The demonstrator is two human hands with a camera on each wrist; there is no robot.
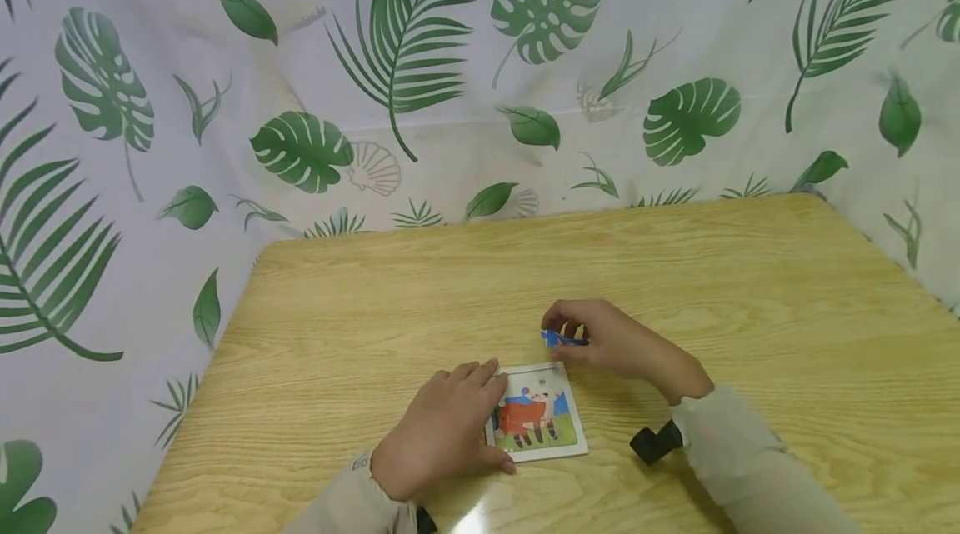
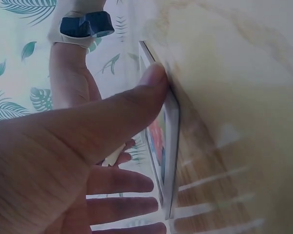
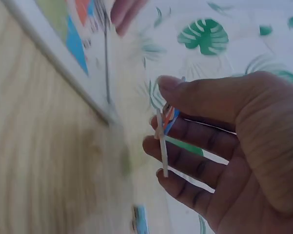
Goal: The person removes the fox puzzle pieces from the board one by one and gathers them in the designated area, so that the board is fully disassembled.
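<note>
A square picture puzzle board (image 1: 557,452) with a white border lies flat on the table; its picture has a red figure with dark-striped legs on green ground. My left hand (image 1: 450,417) rests over its left side, fingers extended and thumb at the near edge. Just beyond the board's far right corner, my right hand (image 1: 607,338) pinches a blue puzzle piece (image 1: 553,339) between thumb and fingers. In the right wrist view the held puzzle piece (image 3: 170,117) shows blue and orange, with a pale thin edge beside it against the fingers.
Another small blue piece (image 3: 141,220) lies on the table past the right hand in the right wrist view. The wood-grain table (image 1: 375,309) extends around the board. A leaf-printed white cloth (image 1: 450,126) hangs behind it. Each wrist wears a black band (image 1: 656,442).
</note>
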